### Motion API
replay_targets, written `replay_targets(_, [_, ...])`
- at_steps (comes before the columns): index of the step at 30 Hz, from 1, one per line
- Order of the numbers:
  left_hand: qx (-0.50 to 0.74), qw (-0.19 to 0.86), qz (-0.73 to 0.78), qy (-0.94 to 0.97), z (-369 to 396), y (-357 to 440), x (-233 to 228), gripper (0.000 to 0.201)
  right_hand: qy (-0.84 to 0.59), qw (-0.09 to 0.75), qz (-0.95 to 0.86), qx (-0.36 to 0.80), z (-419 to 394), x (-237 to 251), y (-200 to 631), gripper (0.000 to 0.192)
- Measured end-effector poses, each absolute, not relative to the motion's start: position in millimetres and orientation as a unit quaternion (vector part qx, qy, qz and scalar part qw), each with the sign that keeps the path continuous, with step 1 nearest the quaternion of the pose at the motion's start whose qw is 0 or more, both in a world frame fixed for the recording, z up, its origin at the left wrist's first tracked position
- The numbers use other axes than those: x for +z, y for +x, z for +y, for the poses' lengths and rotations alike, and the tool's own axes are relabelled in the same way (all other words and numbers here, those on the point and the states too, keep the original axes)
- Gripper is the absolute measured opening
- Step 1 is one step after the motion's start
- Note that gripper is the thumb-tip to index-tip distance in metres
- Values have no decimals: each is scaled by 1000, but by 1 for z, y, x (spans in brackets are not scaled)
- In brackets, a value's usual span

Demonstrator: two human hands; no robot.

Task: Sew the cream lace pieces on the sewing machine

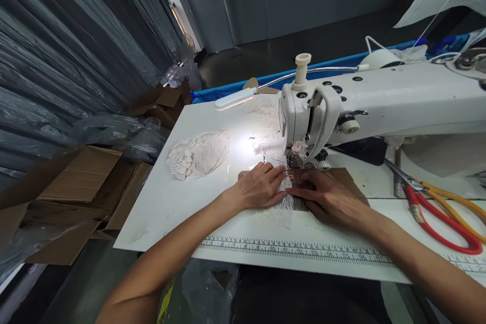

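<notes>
A strip of white lace fabric [281,212] lies under the needle area of a white sewing machine [341,106]. On the lace, left of the presser foot, my left hand [261,186] rests palm down with its fingers lying flat and the thumb apart. My right hand [332,196] is curled over the brown machine plate [347,179], its fingertips at the lace's right edge; its grip there is partly hidden. A small fabric flower [299,146] hangs by the needle bar.
Folded lace pieces [203,154] lie at the left of the white table [159,212]. Red-handled scissors [442,228] and yellow-handled ones [455,202] lie at right. A lit lamp [235,98] hangs above. A printed ruler [281,249] runs along the front edge; cardboard boxes [81,174] stand left.
</notes>
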State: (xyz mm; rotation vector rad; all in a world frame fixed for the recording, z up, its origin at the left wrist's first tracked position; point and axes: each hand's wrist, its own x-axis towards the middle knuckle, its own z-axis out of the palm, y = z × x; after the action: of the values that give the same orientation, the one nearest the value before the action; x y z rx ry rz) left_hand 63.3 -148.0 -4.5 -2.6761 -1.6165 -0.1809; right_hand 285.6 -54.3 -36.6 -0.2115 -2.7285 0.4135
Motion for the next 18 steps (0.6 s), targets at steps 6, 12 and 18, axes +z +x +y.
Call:
replay_targets(6, [2, 41, -524, -851, -142, 68, 3, 47, -88, 176, -974, 114, -53, -35, 282, 43])
replay_targets(12, [4, 65, -531, -845, -132, 65, 4, 48, -113, 189, -972, 81, -50, -36, 279, 40])
replay_targets(18, [-52, 67, -525, -847, -135, 57, -8, 47, -131, 180, -970, 95, -53, -40, 280, 45])
